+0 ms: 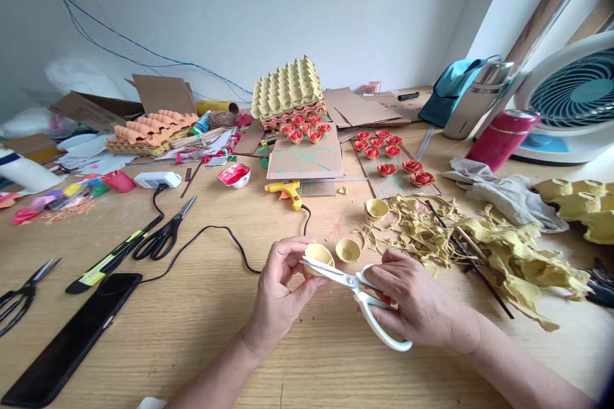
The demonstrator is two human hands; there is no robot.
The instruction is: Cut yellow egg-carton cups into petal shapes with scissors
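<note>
My left hand (285,275) pinches a small yellow egg-carton cup (318,253) between thumb and fingers. White-handled scissors (381,319) are in my right hand (412,297), its fingers through the handle loops. Their blades reach left to the rim of the held cup; whether they are cutting into it I cannot tell. A second yellow cup (348,250) sits on the table just beyond the scissors. Farther off stands another cup (377,208), beside a heap of torn yellow carton scraps (422,230).
A yellow glue gun (285,192) with a black cord lies ahead. Red paper-pulp flowers (422,177) stand on cardboard. Egg trays (288,92) are stacked at the back. On the left lie black scissors (160,236) and a long black case (71,339); a fan (570,96) stands right.
</note>
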